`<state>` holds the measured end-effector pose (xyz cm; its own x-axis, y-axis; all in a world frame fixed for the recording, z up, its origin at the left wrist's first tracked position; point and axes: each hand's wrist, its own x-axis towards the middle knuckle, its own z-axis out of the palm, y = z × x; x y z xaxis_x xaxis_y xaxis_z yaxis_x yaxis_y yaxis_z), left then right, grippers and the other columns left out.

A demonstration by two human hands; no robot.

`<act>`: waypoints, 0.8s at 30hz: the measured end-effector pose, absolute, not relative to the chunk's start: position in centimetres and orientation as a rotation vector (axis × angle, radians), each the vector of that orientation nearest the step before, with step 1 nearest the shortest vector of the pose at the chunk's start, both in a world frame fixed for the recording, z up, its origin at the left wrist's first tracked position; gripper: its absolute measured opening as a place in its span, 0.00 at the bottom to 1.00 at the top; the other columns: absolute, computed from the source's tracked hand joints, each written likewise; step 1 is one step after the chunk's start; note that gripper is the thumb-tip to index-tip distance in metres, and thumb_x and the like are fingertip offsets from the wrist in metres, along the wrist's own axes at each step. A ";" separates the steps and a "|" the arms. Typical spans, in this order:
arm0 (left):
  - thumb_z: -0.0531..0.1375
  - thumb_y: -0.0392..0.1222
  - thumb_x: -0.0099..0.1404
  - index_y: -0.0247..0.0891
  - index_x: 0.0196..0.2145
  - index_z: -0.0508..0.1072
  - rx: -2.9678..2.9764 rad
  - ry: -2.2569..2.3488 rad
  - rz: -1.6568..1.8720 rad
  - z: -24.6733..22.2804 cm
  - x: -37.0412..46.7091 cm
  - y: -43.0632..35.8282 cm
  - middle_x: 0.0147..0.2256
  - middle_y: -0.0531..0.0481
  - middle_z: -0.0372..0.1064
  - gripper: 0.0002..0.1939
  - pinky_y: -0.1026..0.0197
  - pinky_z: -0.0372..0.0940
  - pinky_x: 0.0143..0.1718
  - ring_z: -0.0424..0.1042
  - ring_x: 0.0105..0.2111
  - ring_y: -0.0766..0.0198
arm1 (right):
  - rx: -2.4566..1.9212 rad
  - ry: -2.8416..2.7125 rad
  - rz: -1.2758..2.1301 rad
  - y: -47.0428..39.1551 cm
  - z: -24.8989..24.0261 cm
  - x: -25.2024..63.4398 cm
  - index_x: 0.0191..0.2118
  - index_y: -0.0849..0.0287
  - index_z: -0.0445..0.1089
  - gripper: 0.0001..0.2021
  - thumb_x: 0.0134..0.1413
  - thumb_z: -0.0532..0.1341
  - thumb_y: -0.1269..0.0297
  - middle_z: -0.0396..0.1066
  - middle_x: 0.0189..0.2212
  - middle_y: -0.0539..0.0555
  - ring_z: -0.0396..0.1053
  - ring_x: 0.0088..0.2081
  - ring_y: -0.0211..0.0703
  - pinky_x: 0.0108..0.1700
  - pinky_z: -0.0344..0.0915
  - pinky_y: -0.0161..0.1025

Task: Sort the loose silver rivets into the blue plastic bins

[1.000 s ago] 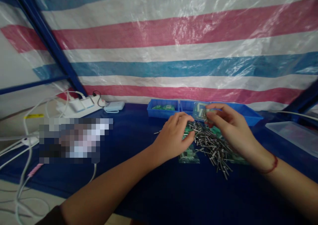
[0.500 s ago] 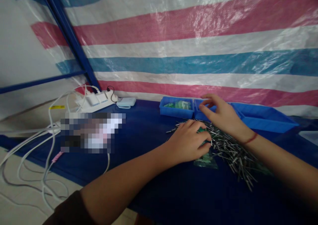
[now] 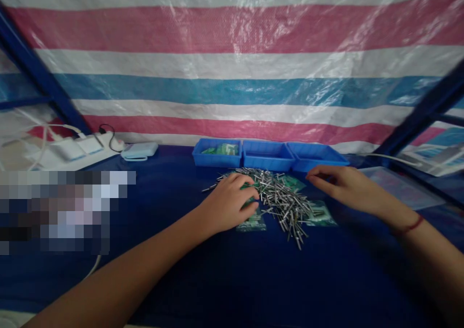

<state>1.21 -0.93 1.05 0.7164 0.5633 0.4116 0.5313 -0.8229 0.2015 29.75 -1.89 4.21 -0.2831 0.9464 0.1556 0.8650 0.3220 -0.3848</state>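
A pile of thin silvery metal pins, like blind rivets [image 3: 284, 200], lies on the dark blue tabletop [image 3: 232, 284]. My left hand [image 3: 232, 200] rests at the pile's left side, fingers bent and spread, with green showing between them. Just under its thumb lies a clear bag with green contents [image 3: 252, 223]. Right of the pile, my right hand [image 3: 340, 185] hovers with thumb and fingertips pinched together; anything between them is too small to make out. Below it is another small bag [image 3: 321, 214], and a green bag [image 3: 293, 183] lies at the pile's back edge.
Three blue bins stand along the back: the left bin [image 3: 217, 160] holds green packets, beside the middle bin [image 3: 268, 163] and right bin [image 3: 317, 163]. A translucent sheet or tray [image 3: 402, 188] lies at right. Left are a power strip [image 3: 78, 149], a pale blue case [image 3: 139, 150] and a blurred-out patch.
The view has turned right. My right hand has left the middle bin, moving right and nearer, its fingers drawing into a pinch. My left hand keeps its place by the pile.
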 end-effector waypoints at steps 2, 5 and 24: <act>0.56 0.40 0.64 0.38 0.37 0.72 2.852 0.897 0.717 1.0 1.2 -0.8 0.45 0.44 0.65 0.07 0.49 0.60 0.50 0.62 0.49 0.55 | -1.601 -2.326 0.451 -2.1 4.5 30.0 0.31 0.57 0.70 0.13 0.56 0.52 0.56 0.71 0.25 0.53 0.67 0.25 0.42 0.28 0.61 0.39; 0.56 0.40 0.63 0.39 0.37 0.72 2.859 0.892 0.716 1.0 1.3 -0.8 0.45 0.45 0.65 0.07 0.49 0.60 0.50 0.63 0.48 0.55 | -1.620 -2.387 0.611 -2.4 4.5 30.6 0.31 0.57 0.71 0.13 0.54 0.55 0.54 0.70 0.23 0.52 0.66 0.24 0.40 0.25 0.61 0.37; 0.55 0.40 0.64 0.38 0.38 0.73 2.857 0.907 0.644 1.3 1.4 -0.9 0.45 0.44 0.65 0.08 0.49 0.59 0.50 0.62 0.48 0.55 | -1.615 -2.237 0.965 -2.8 4.7 31.2 0.34 0.57 0.68 0.11 0.47 0.61 0.55 0.68 0.24 0.50 0.66 0.25 0.39 0.25 0.62 0.36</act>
<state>1.39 -0.87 1.25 0.7368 0.5667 0.3688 0.5348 -0.8222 0.1949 31.25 -2.84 4.68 -0.3732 0.9072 -0.1944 0.7639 0.1816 -0.6192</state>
